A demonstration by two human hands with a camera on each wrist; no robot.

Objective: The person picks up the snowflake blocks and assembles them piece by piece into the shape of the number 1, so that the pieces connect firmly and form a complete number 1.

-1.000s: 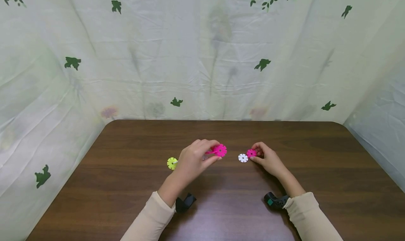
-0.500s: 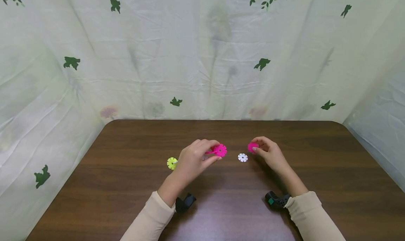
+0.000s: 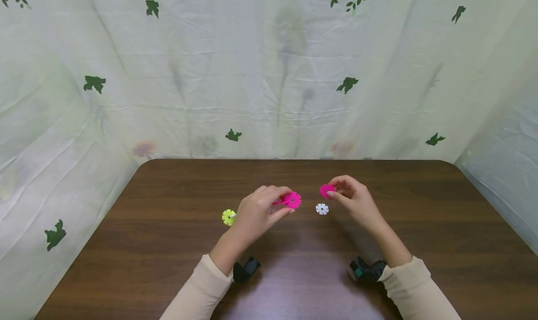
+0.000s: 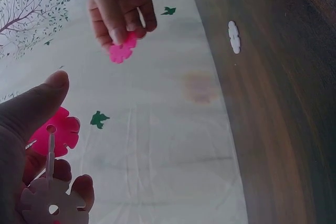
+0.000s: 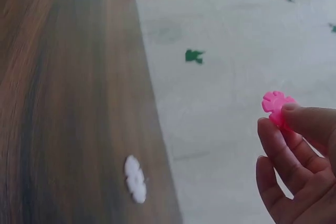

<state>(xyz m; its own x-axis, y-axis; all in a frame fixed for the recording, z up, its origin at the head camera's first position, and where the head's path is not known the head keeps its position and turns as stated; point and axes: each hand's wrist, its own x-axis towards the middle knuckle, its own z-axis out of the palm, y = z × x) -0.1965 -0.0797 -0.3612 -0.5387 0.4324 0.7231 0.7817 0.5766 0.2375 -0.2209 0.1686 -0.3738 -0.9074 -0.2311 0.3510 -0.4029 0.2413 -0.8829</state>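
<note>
My left hand (image 3: 257,212) grips a chain of slotted plastic snowflake discs. At its near end a pink disc (image 3: 293,200) shows beyond the fingertips; a white disc (image 4: 52,203) shows below the thumb in the left wrist view. A yellow disc (image 3: 229,217) sticks out on the far side of that hand; how it joins the chain is hidden. My right hand (image 3: 357,202) pinches a single pink disc (image 5: 277,107) between thumb and finger, raised off the table, apart from the chain. Below it, a loose white disc (image 3: 322,209) lies flat on the table.
The brown wooden table (image 3: 399,194) reaches back to a pale curtain (image 3: 252,77) printed with green leaves. Black straps with small devices sit at both wrists, such as the right wrist device (image 3: 365,269).
My right hand has lifted the pink disc off the table from beside the white disc and brought it up and left, nearer the chain. The left hand stays in place.
</note>
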